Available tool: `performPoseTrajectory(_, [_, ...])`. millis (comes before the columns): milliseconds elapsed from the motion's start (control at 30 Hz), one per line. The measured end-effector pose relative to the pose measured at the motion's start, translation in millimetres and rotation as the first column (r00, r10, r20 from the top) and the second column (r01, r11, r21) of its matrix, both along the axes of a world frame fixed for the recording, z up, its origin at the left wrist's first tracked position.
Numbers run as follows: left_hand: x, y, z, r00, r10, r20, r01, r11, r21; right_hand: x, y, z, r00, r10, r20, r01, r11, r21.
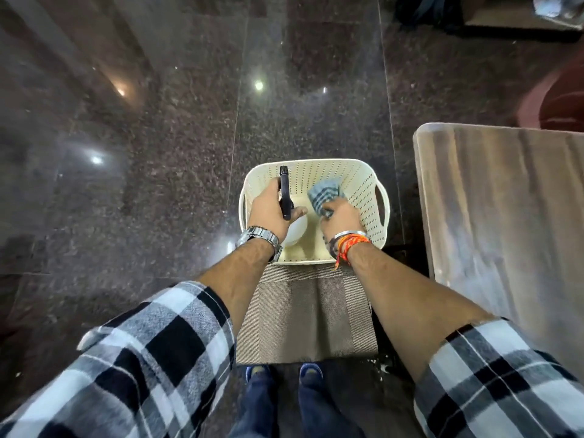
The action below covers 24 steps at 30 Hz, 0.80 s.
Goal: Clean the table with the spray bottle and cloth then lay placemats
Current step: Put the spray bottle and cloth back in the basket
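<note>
A cream perforated basket [363,188] stands on the dark floor in front of me. Over it, my left hand [268,210] grips the black trigger head of a spray bottle [285,194]; the bottle's white body [295,232] shows below my wrist inside the basket. To the right, also above the basket, my right hand [341,218] is closed on a blue-grey checked cloth [325,192]. Brown woven placemats [303,314] lie stacked on the floor between the basket and my feet. The wooden table [505,216] stands to the right.
Polished dark granite floor [142,153] spreads to the left and ahead. My blue shoes [284,373] are just behind the placemats. A dark red seat [559,99] sits beyond the table's far corner, and dark objects lie at the top right.
</note>
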<state>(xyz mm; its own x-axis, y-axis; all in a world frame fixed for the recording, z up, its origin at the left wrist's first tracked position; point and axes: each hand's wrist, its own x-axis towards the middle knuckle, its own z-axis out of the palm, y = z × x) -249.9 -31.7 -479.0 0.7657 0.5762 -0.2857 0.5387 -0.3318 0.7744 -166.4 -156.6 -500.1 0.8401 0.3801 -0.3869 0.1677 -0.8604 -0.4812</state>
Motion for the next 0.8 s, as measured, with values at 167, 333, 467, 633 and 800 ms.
performPoseTrajectory(167, [-3.6,-1.0,-18.5,0.998,0.009,-0.054,-0.009,1.000,-0.016,-10.6,-7.6,-9.4,0.997,-0.003,-0.081,0.002,1.000,-0.019])
performPoseTrajectory(333, [-19.6,-5.2,-7.5,0.989,-0.002,-0.150,0.004,1.000,0.014,-34.8,-25.7,4.5,0.978,-0.141,0.151,0.097,0.959,0.264])
performPoseTrajectory(467, [-61.0,-30.0,-0.3,0.990,0.100,-0.095,-0.076,0.971,0.229,-82.5,-58.0,5.3,0.895,-0.257,0.365,0.112,0.920,0.375])
performPoseTrajectory(633, [-120.3,-67.9,-14.7,0.991,0.123,-0.056,-0.099,0.940,0.328,-126.4,-104.7,-25.3,0.986,-0.108,0.125,0.101,0.993,0.058])
performPoseTrajectory(800, [-170.3,-94.1,-38.6,0.830,0.147,-0.537,-0.091,0.987,0.131,-158.5,-139.8,-49.5,0.980,-0.188,-0.070,0.158,0.938,-0.308])
